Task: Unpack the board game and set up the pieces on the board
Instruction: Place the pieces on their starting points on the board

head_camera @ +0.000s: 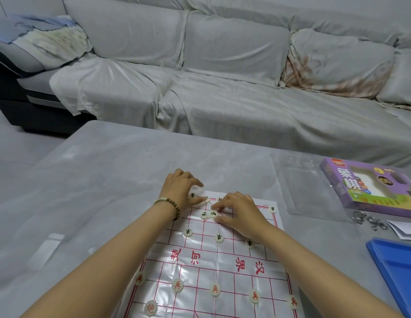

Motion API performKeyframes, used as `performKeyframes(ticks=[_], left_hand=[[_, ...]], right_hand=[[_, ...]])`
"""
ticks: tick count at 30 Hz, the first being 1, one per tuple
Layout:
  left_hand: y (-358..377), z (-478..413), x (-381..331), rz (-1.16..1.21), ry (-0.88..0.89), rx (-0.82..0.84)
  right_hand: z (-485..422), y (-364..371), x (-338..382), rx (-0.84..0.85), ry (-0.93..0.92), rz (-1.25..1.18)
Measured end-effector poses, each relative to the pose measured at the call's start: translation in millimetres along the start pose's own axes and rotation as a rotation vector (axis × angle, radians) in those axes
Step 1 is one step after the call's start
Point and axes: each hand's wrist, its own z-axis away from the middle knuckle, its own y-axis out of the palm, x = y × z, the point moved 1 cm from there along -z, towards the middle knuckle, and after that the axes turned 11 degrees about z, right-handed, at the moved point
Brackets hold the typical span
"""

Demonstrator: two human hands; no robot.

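Note:
A glossy white paper board (222, 262) with a red grid lies on the grey table (96, 184). Several cream round pieces with red characters stand along its near rows, such as one red piece (215, 289). Black-character pieces sit toward the far side, one black piece (188, 232) among them. My left hand (183, 189) rests at the far edge, its fingertips touching a piece (206, 199) on the back row. My right hand (239, 210) pinches a black-character piece (213, 213) near the far palace.
The purple game box (369, 187) lies at the right, with a clear plastic tray (307, 187) beside it. Metal rings (369, 220), folded white paper (404, 229) and a blue tray (397, 269) sit near the right edge. A covered sofa (222, 76) stands behind the table.

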Motion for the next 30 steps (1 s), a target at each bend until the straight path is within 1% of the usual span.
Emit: performKeyframes(ticks=[2,3,8,13,18,20,22,24,25,27,30], left_hand=[[-6.3,7.1,0.0,0.032,0.02,-0.043],[-8.9,11.4,-1.5,0.042,0.033,-0.038],[-3.8,25.9,-12.6,0.011,0.044,0.139],[3.1,32.2,-12.8,0.047,0.012,0.172],[6.1,31.7,-10.7,0.074,-0.004,0.152],[1.9,31.0,-7.2,0.081,0.005,0.113],[-10.9,28.2,4.2,0.111,-0.018,0.005],[-26.5,25.1,21.2,0.147,-0.087,-0.111],[-31.9,23.5,28.7,0.146,-0.118,-0.141],[-33.7,20.3,39.1,0.119,-0.172,-0.138],[-24.1,16.7,40.5,0.093,-0.211,-0.088]], right_hand=[[-1.9,-0.8,0.8,-0.003,-0.005,-0.003],[-2.0,-1.1,1.1,-0.009,-0.005,0.001],[1.3,0.7,0.9,-0.025,0.055,0.037],[3.9,-0.7,5.4,-0.015,0.072,0.033],[3.0,0.0,10.1,-0.031,0.085,-0.001],[3.2,-0.5,10.0,-0.045,0.085,-0.014],[1.1,-2.3,10.3,-0.084,0.08,-0.042],[-2.6,-4.3,12.3,-0.12,0.085,-0.07],[-3.8,-5.3,13.2,-0.134,0.089,-0.086],[-5.7,-5.0,15.3,-0.148,0.087,-0.107],[-5.6,-2.9,17.5,-0.138,0.081,-0.108]])
